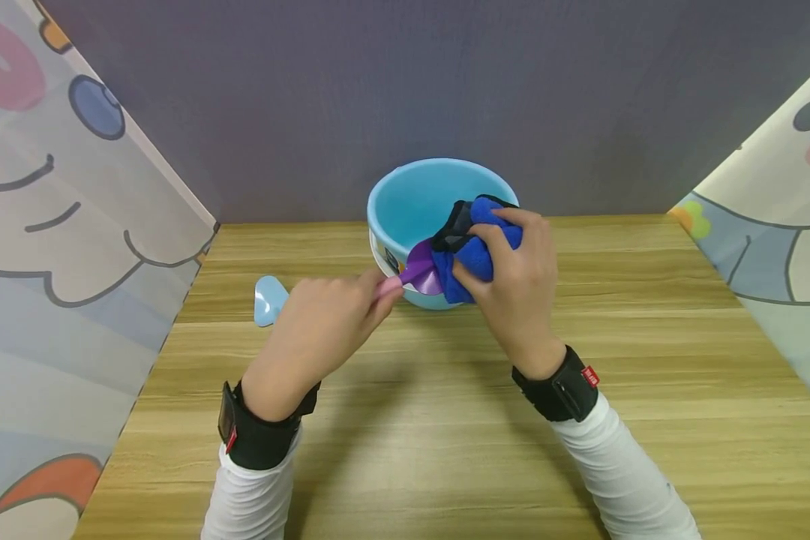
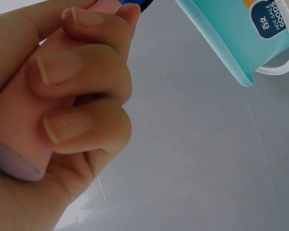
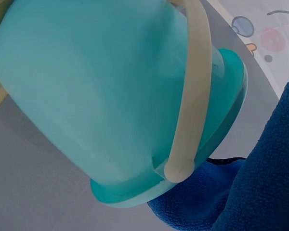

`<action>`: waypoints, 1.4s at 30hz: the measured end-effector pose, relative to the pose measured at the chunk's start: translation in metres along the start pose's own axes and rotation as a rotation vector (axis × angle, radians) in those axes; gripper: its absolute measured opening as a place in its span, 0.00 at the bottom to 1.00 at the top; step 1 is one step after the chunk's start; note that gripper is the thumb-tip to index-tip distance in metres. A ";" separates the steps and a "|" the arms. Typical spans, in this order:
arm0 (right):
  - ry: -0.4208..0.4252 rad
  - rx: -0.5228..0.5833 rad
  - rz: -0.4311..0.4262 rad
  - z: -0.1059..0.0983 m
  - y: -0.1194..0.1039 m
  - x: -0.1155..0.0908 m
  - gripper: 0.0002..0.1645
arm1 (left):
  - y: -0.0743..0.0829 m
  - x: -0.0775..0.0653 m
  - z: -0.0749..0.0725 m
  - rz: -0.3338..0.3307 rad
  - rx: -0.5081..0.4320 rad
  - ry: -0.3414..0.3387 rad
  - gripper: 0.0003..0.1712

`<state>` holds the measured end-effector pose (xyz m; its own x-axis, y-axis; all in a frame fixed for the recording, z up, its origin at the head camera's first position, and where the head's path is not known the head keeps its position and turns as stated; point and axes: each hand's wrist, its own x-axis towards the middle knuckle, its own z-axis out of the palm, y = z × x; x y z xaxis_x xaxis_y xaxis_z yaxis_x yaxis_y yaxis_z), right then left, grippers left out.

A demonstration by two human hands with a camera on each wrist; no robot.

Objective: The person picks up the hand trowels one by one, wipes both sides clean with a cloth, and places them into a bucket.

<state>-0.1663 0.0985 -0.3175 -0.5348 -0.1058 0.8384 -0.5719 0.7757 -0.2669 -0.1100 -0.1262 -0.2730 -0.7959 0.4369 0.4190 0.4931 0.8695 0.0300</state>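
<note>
In the head view my left hand (image 1: pixel 313 322) grips the pink handle of a toy shovel (image 1: pixel 424 262) with a purple blade. The left wrist view shows the fingers curled round that handle (image 2: pixel 14 115). My right hand (image 1: pixel 523 277) pinches a bunched blue towel (image 1: pixel 475 259) with dark edging, against the shovel's blade and covering part of it. Both are held over the near rim of a light blue bucket (image 1: pixel 388 202). Close up in the right wrist view, the towel (image 3: pixel 265 173) hangs beside the bucket's rim; the right fingers are out of sight there.
A pale blue scoop-like piece (image 1: pixel 268 300) lies on the wooden table (image 1: pixel 405 435), partly behind my left hand. The bucket's white handle (image 3: pixel 192 96) hangs down its side. A grey panel (image 1: pixel 297 112) stands behind, with cartoon-printed panels (image 1: pixel 61 225) at both sides.
</note>
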 end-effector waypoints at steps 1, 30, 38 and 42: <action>0.001 0.001 0.004 0.000 0.001 0.000 0.21 | 0.000 0.000 0.000 -0.002 -0.004 0.000 0.25; 0.024 0.004 0.066 -0.004 0.011 0.008 0.18 | -0.003 0.001 -0.001 -0.018 -0.027 -0.024 0.25; 0.046 0.007 0.096 -0.009 0.014 0.010 0.18 | -0.002 0.000 -0.003 -0.022 -0.042 -0.033 0.24; 0.051 0.005 0.110 -0.011 0.016 0.011 0.18 | -0.002 0.000 -0.003 -0.026 -0.042 -0.044 0.22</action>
<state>-0.1746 0.1162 -0.3070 -0.5625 0.0115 0.8267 -0.5143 0.7781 -0.3607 -0.1099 -0.1289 -0.2700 -0.8226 0.4250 0.3777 0.4857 0.8706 0.0783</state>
